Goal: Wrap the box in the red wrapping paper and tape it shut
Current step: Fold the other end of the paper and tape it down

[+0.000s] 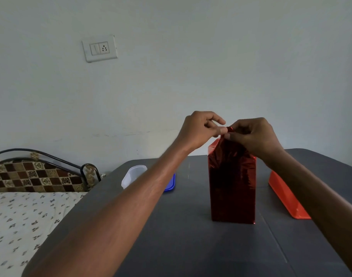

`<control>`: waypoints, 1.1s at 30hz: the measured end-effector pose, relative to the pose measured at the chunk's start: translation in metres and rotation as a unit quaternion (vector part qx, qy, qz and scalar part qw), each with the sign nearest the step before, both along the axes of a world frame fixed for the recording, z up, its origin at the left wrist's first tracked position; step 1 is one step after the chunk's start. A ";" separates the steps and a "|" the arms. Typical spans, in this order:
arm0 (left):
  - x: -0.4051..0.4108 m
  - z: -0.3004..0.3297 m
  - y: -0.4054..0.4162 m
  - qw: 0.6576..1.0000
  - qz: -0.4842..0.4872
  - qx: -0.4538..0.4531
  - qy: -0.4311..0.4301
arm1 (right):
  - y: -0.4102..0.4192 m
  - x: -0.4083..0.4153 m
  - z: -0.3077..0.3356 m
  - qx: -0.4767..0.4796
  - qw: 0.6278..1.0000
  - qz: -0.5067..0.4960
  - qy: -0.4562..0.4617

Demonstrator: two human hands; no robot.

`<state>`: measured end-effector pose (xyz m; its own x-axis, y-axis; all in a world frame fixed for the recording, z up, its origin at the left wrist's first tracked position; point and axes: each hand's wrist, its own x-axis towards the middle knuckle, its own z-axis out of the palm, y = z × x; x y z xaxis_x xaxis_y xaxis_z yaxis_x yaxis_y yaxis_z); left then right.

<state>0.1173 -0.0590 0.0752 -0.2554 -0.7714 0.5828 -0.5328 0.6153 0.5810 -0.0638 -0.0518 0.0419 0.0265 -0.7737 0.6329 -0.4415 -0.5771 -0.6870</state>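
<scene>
A tall box covered in shiny red wrapping paper [232,188] stands upright on the dark grey table [191,236], right of centre. Above its top the paper is gathered into a peak. My right hand [253,136] pinches that peak of paper from the right. My left hand [201,129] meets it from the left, thumb and fingertips closed on the same folded tip. No tape is visible in either hand.
A clear plastic container [134,175] and a blue lid [170,182] lie at the table's far left, partly behind my left forearm. An orange tray [287,196] sits at the right. A bed [21,206] adjoins the table's left edge. A wall stands behind.
</scene>
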 end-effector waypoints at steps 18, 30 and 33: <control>0.010 -0.049 -0.008 0.999 0.042 0.032 0.006 | -0.002 0.004 -0.012 0.043 0.988 0.041 -0.145; 0.003 -0.040 0.002 0.992 0.069 -0.050 0.096 | -0.005 0.001 -0.003 -0.002 0.996 0.000 -0.089; -0.008 -0.036 0.007 0.986 0.075 -0.086 0.122 | -0.005 0.000 -0.002 -0.002 0.996 0.001 -0.090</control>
